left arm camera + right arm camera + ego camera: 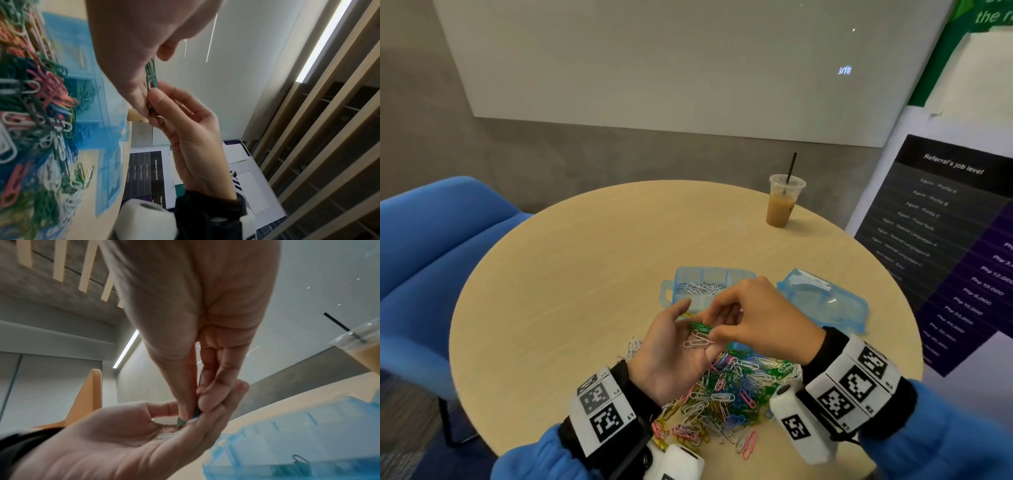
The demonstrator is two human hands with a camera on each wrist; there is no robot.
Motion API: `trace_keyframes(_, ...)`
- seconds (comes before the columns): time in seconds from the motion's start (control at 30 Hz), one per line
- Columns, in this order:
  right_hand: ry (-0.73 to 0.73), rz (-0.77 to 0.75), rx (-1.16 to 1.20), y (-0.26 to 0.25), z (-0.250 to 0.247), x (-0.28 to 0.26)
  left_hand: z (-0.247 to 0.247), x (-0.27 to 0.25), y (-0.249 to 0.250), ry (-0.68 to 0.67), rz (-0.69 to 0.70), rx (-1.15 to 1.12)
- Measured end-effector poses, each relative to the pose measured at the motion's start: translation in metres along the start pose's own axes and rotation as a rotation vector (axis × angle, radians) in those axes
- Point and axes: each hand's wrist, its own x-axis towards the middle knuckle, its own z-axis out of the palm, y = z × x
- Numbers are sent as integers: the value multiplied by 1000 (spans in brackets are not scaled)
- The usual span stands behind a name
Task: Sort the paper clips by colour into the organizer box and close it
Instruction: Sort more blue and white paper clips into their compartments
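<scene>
Above the pile (736, 387), the right hand (760, 315) pinched green clips (700, 327) lying in the left hand (674, 346), whose relaxed, upturned palm also carried white clips (697, 341). Risk: interlocked clips could drag a white one along, or spill back into the pile. The box (681, 277) stood open just behind the hands, which hid its near compartments. The lid (825, 301) lay beside it. A cup (782, 205) stood well apart.

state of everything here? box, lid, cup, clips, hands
blue translucent plastic organizer box, open, partly filled
blue plastic lid, off, lying beside the box
clear plastic cup of iced coffee, upright, part full
mixed-colour paper clip pile, unsorted on round wooden table
left hand, palm up, white paper clips on it
right hand, fingers pinch green paper clips
</scene>
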Motion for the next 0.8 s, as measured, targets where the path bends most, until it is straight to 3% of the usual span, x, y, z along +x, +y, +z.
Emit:
trace_keyframes(0.27, 22, 33, 102, 8, -10, -1, -4, 2, 8, 7, -1, 54)
trace_keyframes(0.57, 10, 135, 401, 21, -18, -1, -5, 4, 10, 89, -8, 321)
trace_keyframes(0.8, 25, 197, 557, 24, -18, -2, -2, 4, 11, 81, -4, 312)
